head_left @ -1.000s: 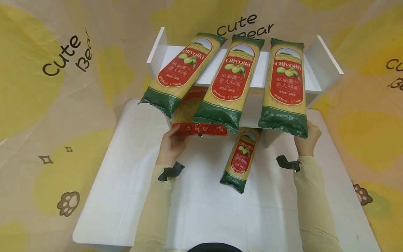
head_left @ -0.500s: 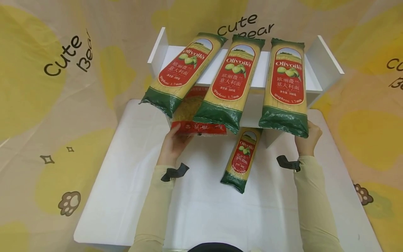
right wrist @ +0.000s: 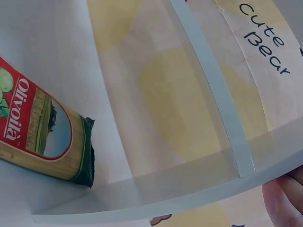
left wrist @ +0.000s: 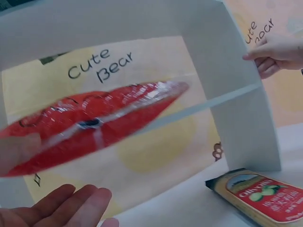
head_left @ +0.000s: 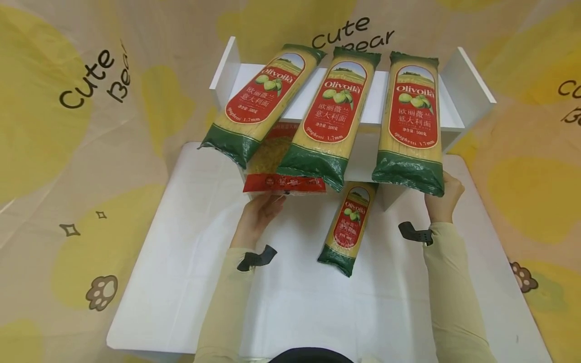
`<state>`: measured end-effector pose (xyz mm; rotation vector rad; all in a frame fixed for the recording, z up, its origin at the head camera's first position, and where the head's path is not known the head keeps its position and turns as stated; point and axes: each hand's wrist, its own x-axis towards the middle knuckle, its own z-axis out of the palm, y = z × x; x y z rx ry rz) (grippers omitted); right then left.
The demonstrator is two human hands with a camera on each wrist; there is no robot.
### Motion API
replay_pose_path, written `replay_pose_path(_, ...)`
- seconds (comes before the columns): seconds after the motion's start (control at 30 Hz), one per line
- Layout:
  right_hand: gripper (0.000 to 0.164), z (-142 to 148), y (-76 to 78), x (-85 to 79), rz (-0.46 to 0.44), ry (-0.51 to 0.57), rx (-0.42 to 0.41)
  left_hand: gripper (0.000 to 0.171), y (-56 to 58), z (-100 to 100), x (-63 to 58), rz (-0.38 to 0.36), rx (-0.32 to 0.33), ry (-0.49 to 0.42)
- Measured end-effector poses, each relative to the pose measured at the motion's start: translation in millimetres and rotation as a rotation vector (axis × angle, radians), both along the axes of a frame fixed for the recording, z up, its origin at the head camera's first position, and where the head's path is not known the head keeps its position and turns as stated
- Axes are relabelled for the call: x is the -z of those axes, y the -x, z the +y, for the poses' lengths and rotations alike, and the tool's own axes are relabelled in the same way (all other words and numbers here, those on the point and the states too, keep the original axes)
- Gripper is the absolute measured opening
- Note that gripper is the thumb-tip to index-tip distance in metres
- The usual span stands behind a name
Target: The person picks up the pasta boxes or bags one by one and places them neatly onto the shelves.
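Observation:
A red bag of pasta with a see-through yellow middle lies inside the white shelf, its red end sticking out at the front. My left hand is just below that end. In the left wrist view its fingers are extended and apart from the bag, while the thumb overlaps the bag's left end. At the shelf's right side panel, my right hand grips the edge with curled fingers, plain in the left wrist view. Part of the bag is hidden behind the spaghetti packs above.
Three green-ended spaghetti packs, left, middle and right, lie on the upper board and overhang its front. Another spaghetti pack lies on the white table below, partly under the shelf.
My left hand has come off the bag's left corner and moved slightly right and toward me, its fingers straighter. The bag's end has shifted slightly left. The right hand stays on the panel.

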<state>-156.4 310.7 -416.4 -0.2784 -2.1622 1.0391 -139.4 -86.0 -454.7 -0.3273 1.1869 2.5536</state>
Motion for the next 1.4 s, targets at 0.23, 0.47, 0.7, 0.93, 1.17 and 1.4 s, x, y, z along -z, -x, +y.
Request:
replay_pose_path(0.23,0.036,0.5,0.2,0.3,-0.012,0.006,0.010,0.019,-6.7,17.7,15.8,-0.001,-0.016,0.022)
replay_pose_path(0.47,0.036,-0.6,1.3,1.8,-0.004,0.015,0.010,0.019,-19.1,52.6,44.3,-0.003,0.098,0.267)
replay_pose_path(0.7,0.038,-3.2,-0.4,1.0,-0.004,0.015,0.000,0.032,-35.3,83.9,54.6,0.033,0.251,0.533)
replay_pose_path(0.93,0.037,-0.9,0.3,1.3,-0.016,0.016,0.013,0.031,-42.0,105.6,80.4,0.053,0.318,0.881)
replay_pose_path(1.17,0.037,0.4,0.0,1.4,0.004,0.006,0.011,0.029,-53.8,121.9,81.6,0.158,0.291,1.009)
replay_pose_path(1.4,0.037,-0.6,0.6,1.9,-0.008,0.009,0.005,0.047,-61.8,133.2,85.1,0.325,0.317,1.321)
